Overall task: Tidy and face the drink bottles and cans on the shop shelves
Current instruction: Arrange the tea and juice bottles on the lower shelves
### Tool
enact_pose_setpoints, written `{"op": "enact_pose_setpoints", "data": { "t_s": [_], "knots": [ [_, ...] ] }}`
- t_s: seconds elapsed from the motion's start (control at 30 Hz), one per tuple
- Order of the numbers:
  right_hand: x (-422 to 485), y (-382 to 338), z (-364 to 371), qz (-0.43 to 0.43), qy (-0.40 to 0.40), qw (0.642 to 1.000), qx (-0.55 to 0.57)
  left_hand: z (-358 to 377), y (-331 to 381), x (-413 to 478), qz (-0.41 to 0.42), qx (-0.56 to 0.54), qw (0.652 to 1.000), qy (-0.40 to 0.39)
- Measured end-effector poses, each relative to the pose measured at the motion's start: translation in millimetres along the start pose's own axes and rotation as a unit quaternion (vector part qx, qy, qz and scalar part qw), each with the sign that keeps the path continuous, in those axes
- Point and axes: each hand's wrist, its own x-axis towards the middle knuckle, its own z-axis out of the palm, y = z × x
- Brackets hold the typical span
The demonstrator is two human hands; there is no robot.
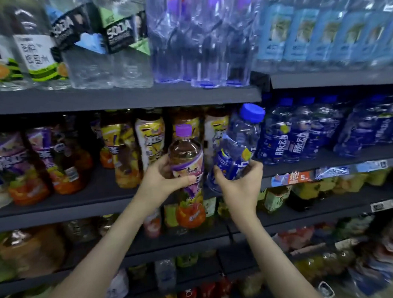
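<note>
My left hand [165,179] grips a tea bottle [187,170] with a purple cap and a purple and orange label, held upright in front of the middle shelf. My right hand [239,183] grips a clear bottle [238,148] with a blue cap and blue label, tilted to the right, just right of the tea bottle. Both bottles are off the shelf board. Behind them stand more tea bottles [124,150] of the same kind, and matching blue-label bottles [287,138] fill the shelf to the right.
Dark shelf boards [126,97] run across the view. Soda water bottles [83,40] and clear water bottles [195,37] stand on the upper shelf. Price tags [301,177] hang on the right shelf edge. Lower shelves hold several mixed drinks [188,217].
</note>
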Motion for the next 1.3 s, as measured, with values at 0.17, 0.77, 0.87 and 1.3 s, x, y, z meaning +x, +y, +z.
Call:
{"op": "enact_pose_setpoints", "data": {
  "t_s": [0.17,0.77,0.87,1.3],
  "knots": [
    [56,32,-32,0.013,-0.003,0.998,-0.063,62,-9,15,-0.007,-0.022,0.999,0.038],
    [79,37,-1,-0.047,0.023,0.983,-0.173,51,-15,17,-0.063,-0.045,0.993,0.087],
    [31,5,10,-0.087,-0.047,0.994,-0.036,23,-8,6,-0.063,-0.048,0.993,0.093],
    [-109,-76,133,-0.114,-0.352,0.929,-0.003,-141,24,-45,0.006,0.014,0.99,0.139]
  ]
}}
